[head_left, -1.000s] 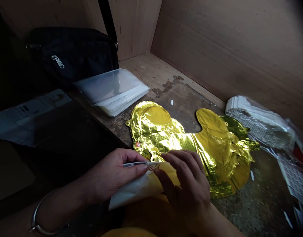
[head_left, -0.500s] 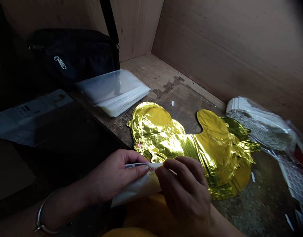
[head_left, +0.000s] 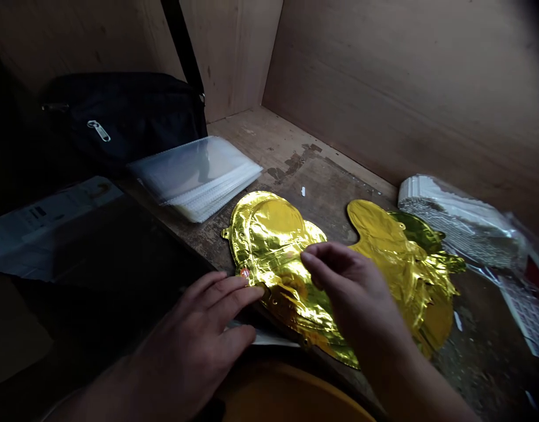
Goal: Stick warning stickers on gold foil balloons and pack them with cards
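Note:
A stack of flat gold foil balloons (head_left: 273, 234) lies on the worn wooden bench (head_left: 313, 176), with more gold foil (head_left: 383, 234) to its right. My left hand (head_left: 194, 340) lies flat with its fingers stretched out; the fingertips reach the foil's near-left edge and the thumb rests on a white packet (head_left: 269, 338) under the hand. My right hand (head_left: 352, 287) hovers over the middle of the gold foil, fingers loosely curved and pointing left, tips touching the top sheet. Neither hand grips anything.
A stack of clear plastic sleeves (head_left: 194, 170) sits behind the foil at the left. A black zip bag (head_left: 119, 111) stands behind it against the wooden wall. A printed sheet (head_left: 40, 217) lies far left. Bagged white packets (head_left: 463, 217) lie at the right.
Both hands have let go of the white packet they were pinching. The left hand now lies flat over it, and the right hand has moved up onto the gold foil.

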The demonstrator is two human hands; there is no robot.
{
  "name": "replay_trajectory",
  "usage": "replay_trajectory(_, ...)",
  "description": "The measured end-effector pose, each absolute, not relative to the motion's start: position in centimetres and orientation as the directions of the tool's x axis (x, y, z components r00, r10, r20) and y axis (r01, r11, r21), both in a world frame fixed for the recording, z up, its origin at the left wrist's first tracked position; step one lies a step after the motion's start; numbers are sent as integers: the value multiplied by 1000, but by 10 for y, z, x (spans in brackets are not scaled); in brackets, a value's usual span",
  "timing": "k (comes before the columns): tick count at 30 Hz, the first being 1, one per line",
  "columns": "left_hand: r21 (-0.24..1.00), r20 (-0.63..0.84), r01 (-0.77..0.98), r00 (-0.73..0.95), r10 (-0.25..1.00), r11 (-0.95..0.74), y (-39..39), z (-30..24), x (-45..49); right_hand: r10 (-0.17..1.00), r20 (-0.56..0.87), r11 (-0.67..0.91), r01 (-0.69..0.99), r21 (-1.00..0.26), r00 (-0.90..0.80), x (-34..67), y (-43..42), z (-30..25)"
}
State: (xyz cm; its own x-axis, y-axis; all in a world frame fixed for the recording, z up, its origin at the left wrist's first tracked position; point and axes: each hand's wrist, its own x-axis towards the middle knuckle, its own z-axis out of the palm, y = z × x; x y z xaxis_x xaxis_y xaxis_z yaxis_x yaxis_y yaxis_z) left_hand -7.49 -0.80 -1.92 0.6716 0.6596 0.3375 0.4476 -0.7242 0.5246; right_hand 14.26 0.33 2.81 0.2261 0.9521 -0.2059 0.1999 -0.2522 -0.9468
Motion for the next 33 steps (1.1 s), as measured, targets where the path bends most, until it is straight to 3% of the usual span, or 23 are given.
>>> replay_trajectory(3, 447, 343, 476, 691, 637, -757, -4, -36, -76, 897, -399, -419, 83, -904, 190, 125, 16, 14)
replay_trajectory(10, 383, 347, 444, 743, 572, -810, 7, -60, -73, 810, -541, -546, -44, -837, 226, 109, 18, -9)
replay_trajectory(19, 387, 460, 421, 683, 567, -820, 8, -70, -69, 780, -573, -574, -80, -815, 251, 106, 20, -14)
replay_trajectory(33, 458, 430, 394, 686, 587, -797, 9, -66, -70, 800, -504, -567, 135, -812, 326, 98, 21, -12)
